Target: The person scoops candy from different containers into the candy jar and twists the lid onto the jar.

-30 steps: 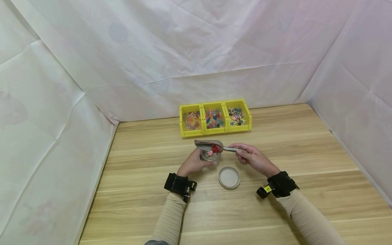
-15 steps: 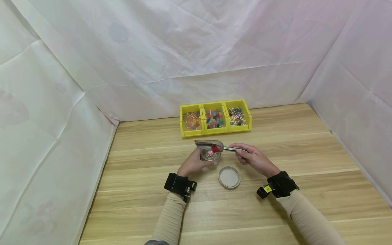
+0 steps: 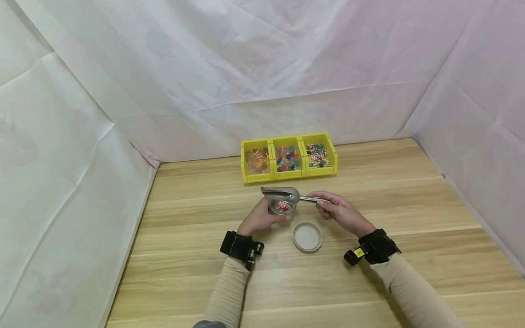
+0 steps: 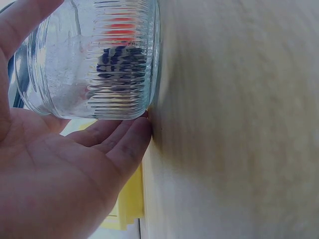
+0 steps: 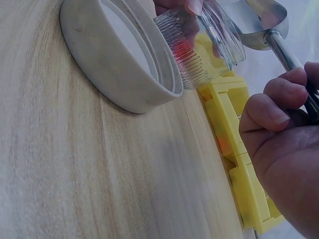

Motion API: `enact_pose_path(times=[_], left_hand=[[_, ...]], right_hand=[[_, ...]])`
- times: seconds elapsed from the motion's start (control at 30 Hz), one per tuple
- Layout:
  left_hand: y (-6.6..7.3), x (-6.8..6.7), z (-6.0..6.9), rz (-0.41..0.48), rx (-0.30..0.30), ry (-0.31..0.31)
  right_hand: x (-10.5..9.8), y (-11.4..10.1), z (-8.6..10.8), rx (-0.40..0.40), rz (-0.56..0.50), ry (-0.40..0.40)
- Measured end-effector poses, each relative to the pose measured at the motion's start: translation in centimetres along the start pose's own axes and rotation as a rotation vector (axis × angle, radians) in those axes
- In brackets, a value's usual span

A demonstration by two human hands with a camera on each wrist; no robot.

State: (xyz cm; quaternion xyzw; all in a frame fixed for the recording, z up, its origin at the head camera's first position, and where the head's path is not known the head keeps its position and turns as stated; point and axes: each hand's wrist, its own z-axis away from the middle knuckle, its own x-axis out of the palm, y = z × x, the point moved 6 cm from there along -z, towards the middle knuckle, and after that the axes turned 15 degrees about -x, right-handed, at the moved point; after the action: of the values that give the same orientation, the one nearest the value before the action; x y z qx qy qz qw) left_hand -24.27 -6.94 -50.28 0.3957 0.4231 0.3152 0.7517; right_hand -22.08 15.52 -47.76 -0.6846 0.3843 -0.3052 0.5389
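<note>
My left hand (image 3: 260, 217) holds a ribbed glass jar (image 4: 55, 69) upright on the table, thumb and fingers around its sides. Inside are a pink-and-white swirled candy (image 3: 282, 205), a red piece (image 4: 120, 31) and a dark striped one (image 4: 120, 62). My right hand (image 3: 343, 213) grips the handle of a metal scoop (image 3: 283, 194), which lies level over the jar's mouth and hides its far part. No candy shows in the scoop's bowl. A round white-rimmed lid (image 5: 107, 74) lies inside up on the table, between my hands and nearer to me.
Behind the jar stands a yellow three-compartment bin (image 3: 287, 175) with small colourful candies, several with white sticks. The wooden table (image 3: 197, 200) meets white cloth (image 3: 254, 68) at the back and sides. Black straps with cameras (image 3: 238, 247) sit on both wrists.
The red candy has left the scoop and red now shows inside the jar. The scoop's bowl has tipped slightly. Both hands have stayed in place.
</note>
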Motion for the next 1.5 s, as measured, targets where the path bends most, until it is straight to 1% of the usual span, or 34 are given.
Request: enact_pose_path(times=[0.27, 0.5, 0.6, 0.7, 0.87, 1.03, 1.13, 1.33, 1.4, 1.5], left_hand=[[0.2, 0.0, 0.0, 0.013, 0.005, 0.005], [0.5, -0.1, 0.2, 0.006, 0.027, 0.008], [0.6, 0.0, 0.3, 0.006, 0.036, 0.005], [0.5, 0.0, 0.2, -0.004, 0.029, 0.005], [0.7, 0.1, 0.3, -0.002, 0.046, 0.002], [0.9, 0.1, 0.5, 0.040, 0.073, -0.012], [1.0, 0.0, 0.6, 0.063, 0.078, -0.013], [1.1, -0.5, 1.0, 0.075, 0.059, 0.005], [1.2, -0.7, 1.2, 0.064, 0.051, 0.019], [1.4, -1.1, 1.6, 0.031, 0.040, 0.057]], right_hand=[[0.1, -0.1, 0.0, 0.008, 0.002, 0.005], [0.2, -0.1, -0.1, 0.000, -0.008, 0.013], [0.4, -0.1, -0.2, -0.002, -0.029, 0.018], [0.6, -0.2, -0.4, -0.008, -0.049, 0.024], [0.9, -0.1, -0.8, -0.004, -0.081, 0.042], [1.4, 0.0, -1.3, -0.019, -0.131, 0.044], [1.7, -0.1, -1.7, -0.031, -0.162, 0.056], [2.2, -0.3, -2.4, -0.045, -0.199, 0.086], [2.3, -0.4, -2.6, -0.046, -0.200, 0.091], [2.6, -0.4, -3.0, -0.037, -0.202, 0.114]])
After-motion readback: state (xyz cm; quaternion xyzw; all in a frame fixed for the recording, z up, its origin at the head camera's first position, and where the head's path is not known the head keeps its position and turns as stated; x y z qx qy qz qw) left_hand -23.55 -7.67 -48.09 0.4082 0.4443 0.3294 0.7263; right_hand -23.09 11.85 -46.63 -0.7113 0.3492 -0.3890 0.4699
